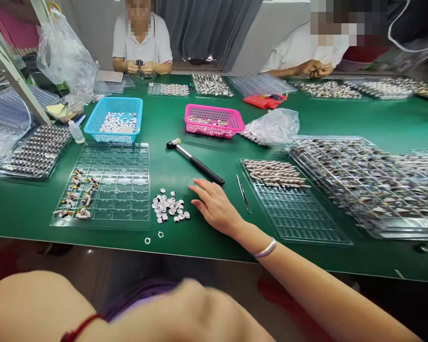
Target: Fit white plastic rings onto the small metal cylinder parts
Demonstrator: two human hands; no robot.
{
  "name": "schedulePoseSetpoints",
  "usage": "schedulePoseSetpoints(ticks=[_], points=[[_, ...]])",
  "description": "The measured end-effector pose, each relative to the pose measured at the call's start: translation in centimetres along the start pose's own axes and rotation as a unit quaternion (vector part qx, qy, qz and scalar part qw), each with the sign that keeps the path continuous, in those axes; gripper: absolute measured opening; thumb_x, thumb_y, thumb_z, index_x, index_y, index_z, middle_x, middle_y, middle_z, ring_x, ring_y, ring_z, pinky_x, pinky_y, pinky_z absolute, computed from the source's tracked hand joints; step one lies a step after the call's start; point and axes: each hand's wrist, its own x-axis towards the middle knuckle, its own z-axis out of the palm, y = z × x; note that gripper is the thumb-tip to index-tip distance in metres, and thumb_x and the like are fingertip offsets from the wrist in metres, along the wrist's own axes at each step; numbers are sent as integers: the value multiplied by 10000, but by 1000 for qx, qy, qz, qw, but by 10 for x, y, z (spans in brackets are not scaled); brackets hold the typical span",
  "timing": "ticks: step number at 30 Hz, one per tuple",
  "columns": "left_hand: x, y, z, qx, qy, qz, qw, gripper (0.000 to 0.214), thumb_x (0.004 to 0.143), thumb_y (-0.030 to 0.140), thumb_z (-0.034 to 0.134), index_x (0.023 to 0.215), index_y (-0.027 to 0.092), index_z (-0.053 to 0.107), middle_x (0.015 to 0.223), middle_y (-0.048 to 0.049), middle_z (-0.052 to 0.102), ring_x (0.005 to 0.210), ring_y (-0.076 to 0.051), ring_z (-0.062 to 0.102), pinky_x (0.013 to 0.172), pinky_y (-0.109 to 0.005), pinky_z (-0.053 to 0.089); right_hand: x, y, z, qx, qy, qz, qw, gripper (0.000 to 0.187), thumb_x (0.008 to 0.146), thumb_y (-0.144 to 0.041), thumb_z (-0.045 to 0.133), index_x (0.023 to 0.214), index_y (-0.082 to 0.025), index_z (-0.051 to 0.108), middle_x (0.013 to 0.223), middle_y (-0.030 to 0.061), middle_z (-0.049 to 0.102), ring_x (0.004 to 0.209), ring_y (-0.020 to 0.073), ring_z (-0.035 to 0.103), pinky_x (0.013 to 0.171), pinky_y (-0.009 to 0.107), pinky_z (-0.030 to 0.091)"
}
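Note:
My right hand (217,208), with a silver bangle at its wrist, rests over the green table with its fingers stretched apart and nothing in them. Just left of its fingertips lies a loose pile of small white round caps (168,205). Two small white rings (160,234) sit nearer the table edge. Beyond the hand is a hammer (199,165) with a black handle, and to its right lie tweezers (243,194). My left hand (192,313) is low in the view, in front of my body and below the table edge. Motion smears it, and its fingers cannot be made out.
A clear compartment tray (123,209) holds several small figurine-like parts. Behind stand a blue basket (114,137) and a pink basket (214,128). To the right are a tray (303,228) of slender pieces and stacked filled trays (356,185). Two people work across the table.

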Motion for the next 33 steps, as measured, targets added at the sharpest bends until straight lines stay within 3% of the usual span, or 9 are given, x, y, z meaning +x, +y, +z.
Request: schedulePoseSetpoints(ticks=[3, 6, 9, 12, 15, 20, 28, 30, 33], points=[[-8, -64, -12, 60, -3, -46, 997, 234, 930, 198, 475, 1020, 261, 682, 877, -35, 713, 739, -194, 638, 653, -341, 479, 2, 2, -4, -13, 33, -4, 999, 321, 1002, -258, 399, 1215, -163, 619, 1314, 195, 598, 1242, 356, 534, 1050, 628, 370], [-44, -135, -7, 80, 4, -123, 989, 248, 935, 393, 512, 989, 253, 710, 1062, -52, 727, 957, -245, 657, 835, -386, 463, 9, -11, -9, 5, 41, -37, 998, 271, 987, -196, 419, 1114, -171, 657, 1186, 160, 668, 1113, 288, 609, 992, 508, 467], [-88, -166, 10, 103, 23, -202, 974, 235, 887, 438, 573, 943, 269, 727, 1004, -41, 729, 934, -258, 654, 872, -407, 428, 17, -38, -11, 37, 35, -79, 996, 207, 983, -205, 475, 1067, -175, 662, 1092, 116, 705, 1013, 224, 642, 919, 383, 514], [-109, -159, 25, 146, 32, -218, 964, 187, 885, 342, 567, 946, 245, 714, 934, -44, 712, 890, -251, 644, 827, -393, 423, 30, -75, -6, 91, -13, -137, 986, 213, 966, -313, 571, 1117, -183, 648, 1163, 111, 700, 1084, 241, 620, 959, 406, 470], [-104, -145, 25, 189, 22, -194, 962, 153, 852, 276, 572, 914, 218, 699, 911, -55, 682, 872, -260, 627, 814, -402, 411, 47, -113, 2, 80, -94, -175, 977, 398, 902, -436, 660, 1174, -148, 622, 1268, 151, 652, 1162, 297, 576, 1012, 466, 400], [-95, -135, 7, 153, 11, -169, 974, 47, 741, 259, 634, 766, 219, 633, 820, -17, 615, 802, -231, 599, 766, -368, 394, 78, -147, -9, 27, -212, -188, 959, 358, 849, -312, 675, 1135, -101, 627, 1078, 141, 679, 994, 280, 606, 988, 459, 373], [-72, -93, 0, 36, -2, -188, 982, 122, 807, 389, 674, 822, 269, 689, 823, -3, 651, 792, -222, 619, 738, -347, 438, 117, -123, -72, 17, -295, -290, 910, 453, 743, -31, 601, 1160, -199, 654, 992, 77, 643, 911, 218, 582, 953, 439, 331], [-64, -100, -4, -9, 4, -190, 982, 222, 859, 484, 617, 921, 291, 709, 888, -8, 689, 824, -211, 644, 759, -332, 469, 128, -107, -79, 25, -317, -296, 901, 443, 722, 3, 605, 1098, -217, 685, 1016, 70, 644, 952, 215, 585, 964, 440, 315], [-68, -136, -13, -5, 61, -243, 968, 373, 905, 559, 502, 1001, 269, 716, 983, -41, 728, 899, -226, 677, 830, -342, 497, 148, -81, -81, 70, -338, -292, 892, 422, 681, 75, 580, 964, -208, 714, 1086, 61, 651, 997, 208, 596, 983, 446, 315]])
